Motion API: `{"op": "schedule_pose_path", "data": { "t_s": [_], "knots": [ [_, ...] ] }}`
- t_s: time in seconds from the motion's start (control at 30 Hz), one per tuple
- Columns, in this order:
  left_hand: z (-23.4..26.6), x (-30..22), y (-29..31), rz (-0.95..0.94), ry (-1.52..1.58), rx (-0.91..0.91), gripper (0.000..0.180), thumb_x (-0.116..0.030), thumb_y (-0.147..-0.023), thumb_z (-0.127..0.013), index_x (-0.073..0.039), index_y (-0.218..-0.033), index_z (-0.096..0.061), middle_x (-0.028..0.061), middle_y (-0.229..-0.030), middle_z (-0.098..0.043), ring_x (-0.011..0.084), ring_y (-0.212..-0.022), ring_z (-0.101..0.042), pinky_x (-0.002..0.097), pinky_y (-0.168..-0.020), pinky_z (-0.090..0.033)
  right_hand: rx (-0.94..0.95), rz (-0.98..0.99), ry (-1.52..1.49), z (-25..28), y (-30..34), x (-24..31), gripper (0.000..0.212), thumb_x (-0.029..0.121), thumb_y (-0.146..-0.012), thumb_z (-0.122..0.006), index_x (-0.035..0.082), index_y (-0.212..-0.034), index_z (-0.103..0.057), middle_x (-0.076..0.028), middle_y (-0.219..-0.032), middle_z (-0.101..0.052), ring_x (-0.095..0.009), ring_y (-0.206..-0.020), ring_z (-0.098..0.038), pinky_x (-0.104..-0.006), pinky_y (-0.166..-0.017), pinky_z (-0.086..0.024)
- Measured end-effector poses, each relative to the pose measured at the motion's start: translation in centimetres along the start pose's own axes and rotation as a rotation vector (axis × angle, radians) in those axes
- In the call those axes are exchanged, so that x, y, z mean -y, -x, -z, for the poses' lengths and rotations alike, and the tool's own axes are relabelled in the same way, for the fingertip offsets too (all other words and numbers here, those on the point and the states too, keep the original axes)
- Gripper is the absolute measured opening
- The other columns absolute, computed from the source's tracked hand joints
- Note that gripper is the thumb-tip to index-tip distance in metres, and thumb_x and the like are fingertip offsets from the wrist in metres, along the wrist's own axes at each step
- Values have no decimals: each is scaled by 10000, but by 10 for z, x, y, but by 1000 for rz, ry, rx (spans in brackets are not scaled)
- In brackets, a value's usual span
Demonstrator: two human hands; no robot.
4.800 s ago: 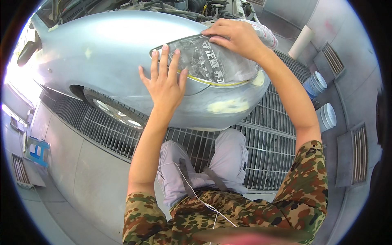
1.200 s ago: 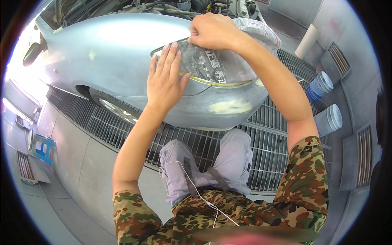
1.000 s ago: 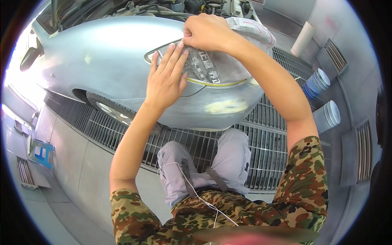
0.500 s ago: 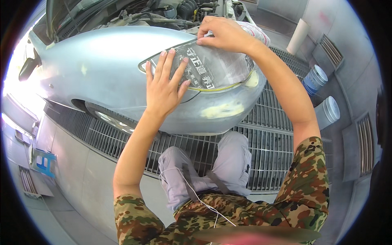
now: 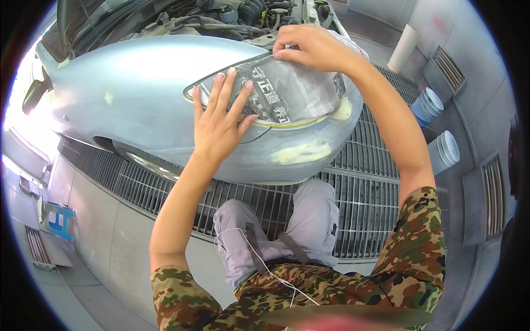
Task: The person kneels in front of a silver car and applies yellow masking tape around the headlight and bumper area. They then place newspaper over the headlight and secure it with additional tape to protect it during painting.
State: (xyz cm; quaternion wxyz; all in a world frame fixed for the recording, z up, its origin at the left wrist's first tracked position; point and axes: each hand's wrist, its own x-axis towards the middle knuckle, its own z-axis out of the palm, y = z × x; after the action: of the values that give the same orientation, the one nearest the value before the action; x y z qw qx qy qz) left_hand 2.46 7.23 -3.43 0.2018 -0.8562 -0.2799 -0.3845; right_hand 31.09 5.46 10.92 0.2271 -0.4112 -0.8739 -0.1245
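Note:
A grey printed masking sheet (image 5: 303, 91) covers the car's headlight, with yellow tape (image 5: 298, 123) along its lower edge. My left hand (image 5: 218, 113) lies on the sheet's left part, fingers spread, touching both the covering and the bodywork below it. At the upper edge of the covered headlight, my right hand (image 5: 309, 46) is closed, its fingers curled and the thumb near them. What its fingertips pinch, if anything, is too small to make out. Around the light are the silver-grey fender (image 5: 149, 88) and the bumper (image 5: 259, 154), which has pale yellow patches.
Beyond the fender lies the exposed engine bay (image 5: 221, 19). Metal floor grating (image 5: 364, 187) runs under the car and beside my legs. To the right stand a blue-and-white bucket (image 5: 428, 106), a pale bucket (image 5: 443, 151) and a white roll (image 5: 403, 49). A blue stool (image 5: 58, 220) stands far left.
My right hand has shifted slightly to the right along the headlight's upper edge. My left hand stays spread on the sheet. The view has shifted a little.

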Motion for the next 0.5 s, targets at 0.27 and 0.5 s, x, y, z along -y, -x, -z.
{"op": "schedule_pose_path", "data": {
  "t_s": [0.27, 0.5],
  "knots": [
    [11, -2, -1, -14, -30, 34, 733, -412, -915, -781, -229, -1577, -526, 119, -1725, -352, 314, -1603, -305, 688, -1251, -166, 312, -233, 79, 20, -34, 4, 361, 368, -940, -748, 21, -843, -715, -113, -799, -672, -299, -788, -673, -423, -742, -517],
    [12, -1, 4, -15, -31, 53, 726, -414, -915, -771, -208, -1568, -533, 155, -1710, -365, 360, -1600, -301, 715, -1240, -138, 337, -293, 15, 24, -42, 7, 358, 389, -859, -800, 51, -781, -708, -116, -704, -697, -321, -707, -691, -458, -672, -514]
  ]
}}
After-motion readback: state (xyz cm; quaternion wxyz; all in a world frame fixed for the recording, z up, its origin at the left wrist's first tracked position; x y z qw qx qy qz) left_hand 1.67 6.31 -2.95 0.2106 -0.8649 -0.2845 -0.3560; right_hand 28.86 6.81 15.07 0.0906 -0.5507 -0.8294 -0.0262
